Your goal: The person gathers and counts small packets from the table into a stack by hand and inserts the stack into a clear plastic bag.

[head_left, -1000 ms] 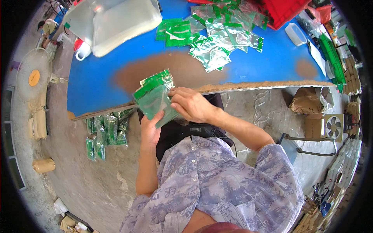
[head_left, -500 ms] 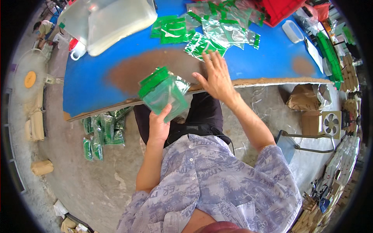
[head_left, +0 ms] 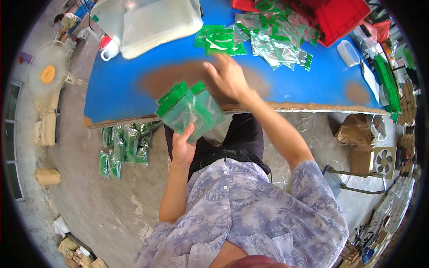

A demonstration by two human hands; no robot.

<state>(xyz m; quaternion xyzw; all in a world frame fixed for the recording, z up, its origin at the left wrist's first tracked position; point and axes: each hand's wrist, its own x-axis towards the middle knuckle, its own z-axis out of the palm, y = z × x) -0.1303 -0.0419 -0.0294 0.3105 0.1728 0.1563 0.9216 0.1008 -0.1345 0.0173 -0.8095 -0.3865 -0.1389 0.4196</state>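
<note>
My left hand (head_left: 182,149) is closed on a fanned stack of clear plastic bags with green tops (head_left: 192,111), its thumb pressed on the front one. The stack tilts in front of the table's near edge. Over the brown worn patch of the table, my right hand (head_left: 230,80) is open, thumb apart from the fingers, which are slightly blurred. Its fingertips come close to a few green bags (head_left: 220,42) lying flat; whether they touch is unclear. To the right lies a loose heap of clear and green bags (head_left: 279,47).
The blue table (head_left: 118,89) carries a translucent tub (head_left: 161,29), a white-and-red jug (head_left: 108,48), a red crate (head_left: 342,22) and a small clear container (head_left: 348,53). Bundled green packets (head_left: 129,145) lie on the floor. A fan (head_left: 48,73) stands left; a person (head_left: 68,22) is farther back.
A green-patterned bag has left the front of the heap, and the stack in my left hand shows an additional green top. My right hand has moved left across the table. The view has shifted.
</note>
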